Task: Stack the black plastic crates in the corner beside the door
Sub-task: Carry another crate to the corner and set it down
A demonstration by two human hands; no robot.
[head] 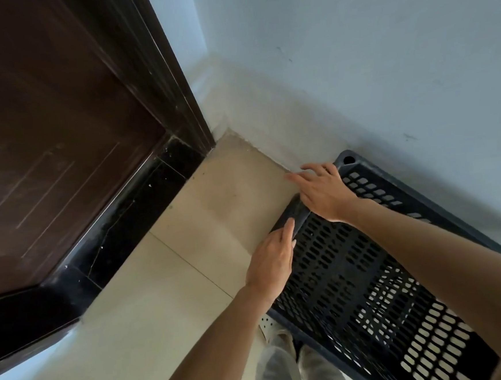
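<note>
The crate (344,272) sits along the wall (353,61), just short of the corner by the door (44,131). Left hand (274,258) touches its end rim with straight fingers. Right hand (323,191) rests on that rim, fingers spread, grasping nothing.

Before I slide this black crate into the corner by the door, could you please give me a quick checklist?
1. Beige tile floor in the corner bare: ok.
2. Left hand and right hand on the black perforated plastic crate rim: ok.
3. Firm grip: cannot tell; left fingers hidden.
4. Crate in the corner: not ok, short of it along the white wall.
</note>
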